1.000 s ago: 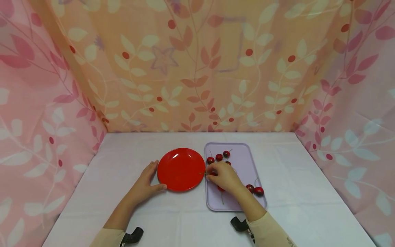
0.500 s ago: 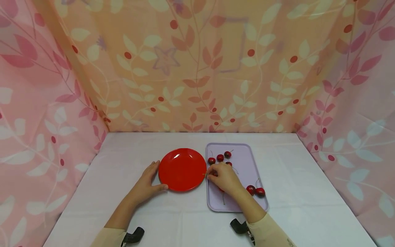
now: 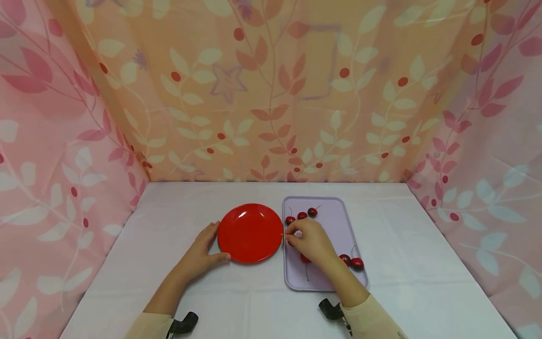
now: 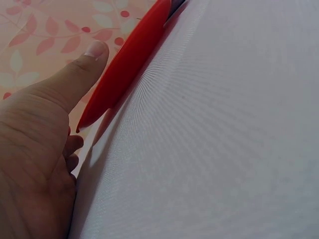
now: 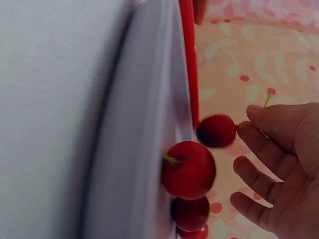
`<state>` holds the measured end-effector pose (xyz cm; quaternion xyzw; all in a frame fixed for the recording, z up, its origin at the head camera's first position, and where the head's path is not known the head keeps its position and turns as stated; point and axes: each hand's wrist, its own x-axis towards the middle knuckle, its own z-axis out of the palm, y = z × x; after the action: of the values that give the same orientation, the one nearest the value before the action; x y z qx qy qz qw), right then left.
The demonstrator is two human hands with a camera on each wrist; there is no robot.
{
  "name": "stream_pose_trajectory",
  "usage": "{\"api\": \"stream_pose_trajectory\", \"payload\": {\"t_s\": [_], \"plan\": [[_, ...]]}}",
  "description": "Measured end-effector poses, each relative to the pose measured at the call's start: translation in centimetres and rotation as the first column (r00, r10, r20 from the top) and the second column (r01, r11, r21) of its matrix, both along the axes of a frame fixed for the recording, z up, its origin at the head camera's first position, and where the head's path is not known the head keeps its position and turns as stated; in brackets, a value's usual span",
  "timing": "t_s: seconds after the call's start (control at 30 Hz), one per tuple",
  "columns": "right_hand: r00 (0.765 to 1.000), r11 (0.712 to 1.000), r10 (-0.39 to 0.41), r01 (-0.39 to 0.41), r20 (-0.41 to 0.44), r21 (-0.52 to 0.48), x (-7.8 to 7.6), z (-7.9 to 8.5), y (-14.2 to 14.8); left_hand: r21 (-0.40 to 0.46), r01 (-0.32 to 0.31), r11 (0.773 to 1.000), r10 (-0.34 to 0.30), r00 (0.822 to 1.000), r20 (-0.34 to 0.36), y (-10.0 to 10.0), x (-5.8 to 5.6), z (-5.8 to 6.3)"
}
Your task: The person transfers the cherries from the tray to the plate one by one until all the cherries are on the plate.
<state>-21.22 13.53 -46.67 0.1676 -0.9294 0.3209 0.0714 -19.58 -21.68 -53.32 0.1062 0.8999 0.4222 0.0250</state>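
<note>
My right hand (image 3: pixel 311 241) is over the left part of a lilac tray (image 3: pixel 334 221). Its thumb and index finger pinch the green stem (image 5: pixel 245 126) of a dark red cherry (image 5: pixel 217 131), which hangs off the fingertips in the right wrist view. Beside and below it, a larger cherry (image 5: pixel 192 172) sits in the tray. My left hand (image 3: pixel 204 254) lies against the left edge of a red plate (image 3: pixel 250 235), thumb at the front rim, fingers spread along the side. In the left wrist view the thumb (image 4: pixel 94 52) reaches over the rim.
Several cherries (image 3: pixel 312 212) lie at the tray's back left, and two more (image 3: pixel 357 263) near its front right. Plate and tray stand side by side on the white tablecloth (image 3: pixel 254 306). Floral curtains (image 3: pixel 262 94) enclose the table's back and sides.
My right hand has risen slightly and its fingers have shifted, with the stem still pinched. The left hand stays at the plate, and the plate has not moved on the cloth.
</note>
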Motion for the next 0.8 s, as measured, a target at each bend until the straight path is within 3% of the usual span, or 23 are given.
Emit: {"api": "stream_pose_trajectory", "payload": {"t_s": [0.37,0.57,0.8], "plan": [[0.999,0.997,-0.037,0.038,0.017,-0.061,0.3,2.0,0.7,-0.010,0.004,1.000,-0.004,1.000,-0.007,-0.2,0.0,0.2],[0.996,0.995,-0.039,0.046,0.078,-0.090,0.3,2.1,0.7,-0.012,0.011,1.000,-0.011,1.000,-0.007,-0.1,0.1,0.2],[0.996,0.983,-0.012,0.027,0.085,-0.179,-0.4,2.4,0.1,0.007,0.022,1.000,-0.022,0.999,-0.032,0.0,0.0,-0.2]]}}
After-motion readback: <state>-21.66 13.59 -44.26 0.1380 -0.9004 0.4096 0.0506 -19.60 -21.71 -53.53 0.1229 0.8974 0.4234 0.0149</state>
